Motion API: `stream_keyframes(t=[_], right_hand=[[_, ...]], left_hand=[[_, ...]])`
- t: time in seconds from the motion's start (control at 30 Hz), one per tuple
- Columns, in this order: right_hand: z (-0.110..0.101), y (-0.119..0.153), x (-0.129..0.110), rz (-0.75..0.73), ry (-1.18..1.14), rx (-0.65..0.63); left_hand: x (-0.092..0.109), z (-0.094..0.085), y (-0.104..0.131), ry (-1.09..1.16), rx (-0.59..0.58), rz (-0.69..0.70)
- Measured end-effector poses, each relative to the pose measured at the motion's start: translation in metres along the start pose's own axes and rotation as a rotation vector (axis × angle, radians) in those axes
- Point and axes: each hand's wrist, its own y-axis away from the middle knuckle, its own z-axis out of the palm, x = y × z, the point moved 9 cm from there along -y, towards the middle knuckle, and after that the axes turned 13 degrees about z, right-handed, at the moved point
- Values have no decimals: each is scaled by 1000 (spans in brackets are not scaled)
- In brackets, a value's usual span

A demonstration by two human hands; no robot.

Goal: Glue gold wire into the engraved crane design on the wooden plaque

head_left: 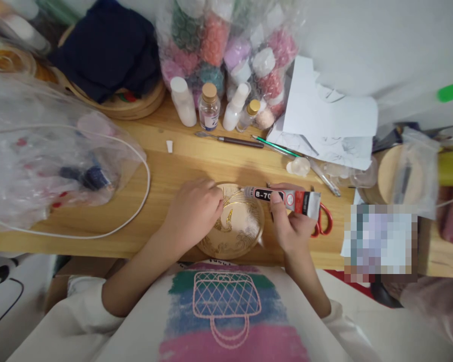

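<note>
On the left of the bench [186, 166], a clear plastic bag [41, 166] took up much of the surface, with a white cable [149, 176] looped across and around it. Beyond that stood a round wooden container [143, 108] topped with dark cloth [109, 50]. At the far middle, a clear bag of coloured pots [215, 45] rose behind a row of four small bottles: a white one [183, 103], a cork-topped one [209, 108], another white one [236, 108] and a gold-capped one [248, 116]. In front of them lay a dark-handled tool [241, 142] and a green pencil [277, 146], the latter reaching the papers [324, 110] at the far right. Red-handled scissors [326, 221] lay just right of the right hand [292, 226], partly hidden by it and the tube.

A round, gold-patterned disc [245, 221] rested on the bench near its front edge, between the two hands. The left hand [194, 208] covered its left side, fingers curled in at the far left rim; whether they pinched anything could not be told. The right hand's fingers were closed around a tube [294, 200] marked "B-70", thumb pressed along its label. The tube lay nearly level, its nozzle pointing left over the disc's far part; whether it touched was unclear.
</note>
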Motion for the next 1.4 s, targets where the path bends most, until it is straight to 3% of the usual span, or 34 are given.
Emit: stream_keyframes(t=[0.2, 0.33, 0.47, 0.6, 0.7, 1.0, 1.2, 1.4], right_hand=[[-2, -1, 12, 118, -147, 35], [-9, -8, 27, 254, -381, 136], [-8, -17, 41, 367, -612, 138], [-2, -20, 50, 438, -737, 80], [0, -19, 56, 477, -815, 59], [16, -20, 58, 635, -1158, -143], [25, -14, 50, 702, -1361, -333], [26, -10, 46, 726, -1494, -388]], left_hand=[[1, -1, -1, -22, 7, 3], [1, -2, 0, -11, 0, -14], [0, -4, 4, 2, -10, -39], [-4, -9, 11, -14, -2, -71], [-14, -21, 17, -44, 93, -114], [-73, -46, 24, -188, 382, -349], [-84, -44, 9, -164, 394, -341], [-100, -58, 24, -225, 456, -556]])
